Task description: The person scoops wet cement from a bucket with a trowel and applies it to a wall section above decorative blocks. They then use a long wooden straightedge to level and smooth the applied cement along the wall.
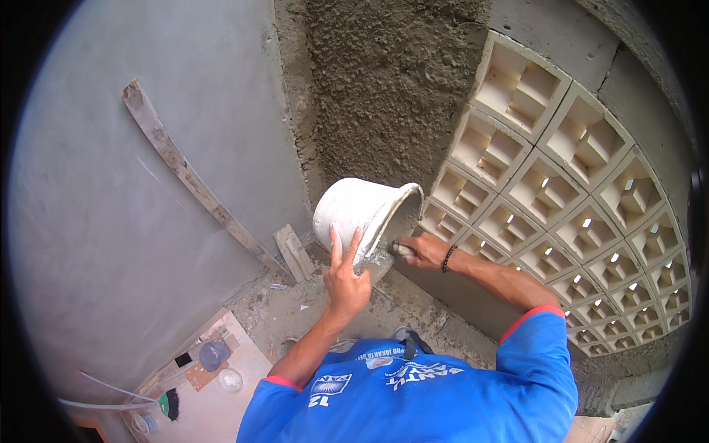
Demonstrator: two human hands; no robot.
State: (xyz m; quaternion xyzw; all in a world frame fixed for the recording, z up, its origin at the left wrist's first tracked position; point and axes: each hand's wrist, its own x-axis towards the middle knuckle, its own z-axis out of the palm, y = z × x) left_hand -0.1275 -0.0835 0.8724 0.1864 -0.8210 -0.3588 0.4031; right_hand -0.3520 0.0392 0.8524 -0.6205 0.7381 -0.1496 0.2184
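Note:
A white plastic bucket [346,214] is tipped on its side in front of me, its mouth toward the right. My left hand [347,286] grips it near the rim, two fingers stretched along the outer wall. Grey mortar coats the rim and the inside. My right hand [424,252], with a dark beaded bracelet at the wrist, is closed round the handle of a trowel [403,249]. The trowel's blade is at the bucket's mouth, mostly hidden in the mortar. Beyond the bucket rises a strip of rough, wet-looking mortar [384,81] on the wall.
To the right is a wall of cream ventilation blocks [543,188]. A long wooden batten [185,173] leans on the smooth grey wall at left, near a short wood piece [294,252]. Below left, a grey bucket [214,355], a white container [230,380] and a green broom [169,404] stand around pale floor.

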